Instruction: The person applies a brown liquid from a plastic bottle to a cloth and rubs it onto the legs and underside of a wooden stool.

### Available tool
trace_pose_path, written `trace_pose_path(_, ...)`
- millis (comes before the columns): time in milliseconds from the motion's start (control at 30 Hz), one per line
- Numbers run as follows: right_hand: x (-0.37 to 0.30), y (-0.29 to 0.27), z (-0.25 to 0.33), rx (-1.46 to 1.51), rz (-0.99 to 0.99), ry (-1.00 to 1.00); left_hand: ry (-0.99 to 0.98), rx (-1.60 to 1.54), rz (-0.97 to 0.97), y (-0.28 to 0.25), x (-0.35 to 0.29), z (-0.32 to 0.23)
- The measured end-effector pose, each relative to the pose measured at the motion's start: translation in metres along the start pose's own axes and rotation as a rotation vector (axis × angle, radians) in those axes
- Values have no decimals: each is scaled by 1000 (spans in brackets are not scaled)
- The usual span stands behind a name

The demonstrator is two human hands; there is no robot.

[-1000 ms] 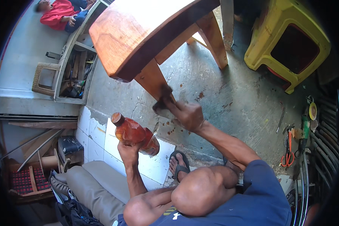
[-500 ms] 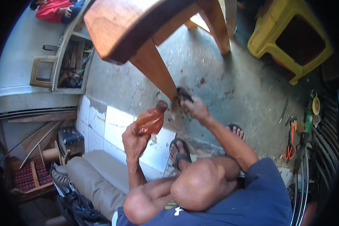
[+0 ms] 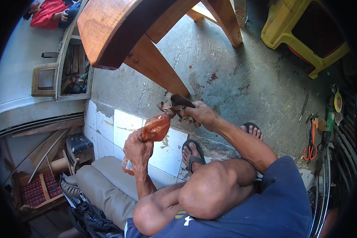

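My left hand [image 3: 138,150] is wrapped round an orange-red translucent plastic bottle [image 3: 156,128], crinkled and tilted with its neck up to the right. In my right hand [image 3: 204,116] is a dark brown, crumpled rag [image 3: 181,101], loose folds hanging from the fingers. The rag meets the bottle's mouth, which it partly hides; I cannot tell whether a cap is on. Just beyond both hands stands the leg [image 3: 156,69] of a varnished wooden table [image 3: 101,31], with a dark-edged top.
A yellow plastic stool [image 3: 283,39] lies at the far right. Orange-handled scissors [image 3: 311,142] and other tools are on the floor nearer me. Grey cushions [image 3: 103,186] lie at lower left. Someone in a red top [image 3: 47,16] is at the far left.
My right hand has drawn back from the foot of the table leg to the bottle's mouth, bringing the rag with it. The bottle has shifted slightly left and down.
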State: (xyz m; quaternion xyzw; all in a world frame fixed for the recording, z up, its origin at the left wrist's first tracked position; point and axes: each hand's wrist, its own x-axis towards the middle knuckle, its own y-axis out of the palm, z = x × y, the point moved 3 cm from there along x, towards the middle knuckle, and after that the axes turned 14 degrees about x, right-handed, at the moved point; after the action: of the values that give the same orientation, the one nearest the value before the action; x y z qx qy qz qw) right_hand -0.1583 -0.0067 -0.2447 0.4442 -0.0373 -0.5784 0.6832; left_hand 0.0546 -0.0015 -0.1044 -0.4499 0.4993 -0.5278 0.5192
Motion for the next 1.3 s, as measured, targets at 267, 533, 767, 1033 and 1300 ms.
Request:
trace_pose_path(267, 7, -3, -16, 90, 5, -8, -38, 18, 3, 3, 1, 5)
trace_pose_path(533, 5, -3, -19, -62, -31, 0, -13, 88, -2, 2, 1, 2)
trace_pose_path(767, 6, -3, -21, -39, -52, 2, 6, 103, -55, 7, -1, 3)
trace_pose_path(1033, 5, -2, -24, -66, -67, 25, -7, 192, -22, 8, 0, 5)
trace_pose_path(1300, -14, 5, -4, 431, 100, 135, -98, 160, -9, 31, 3, 16)
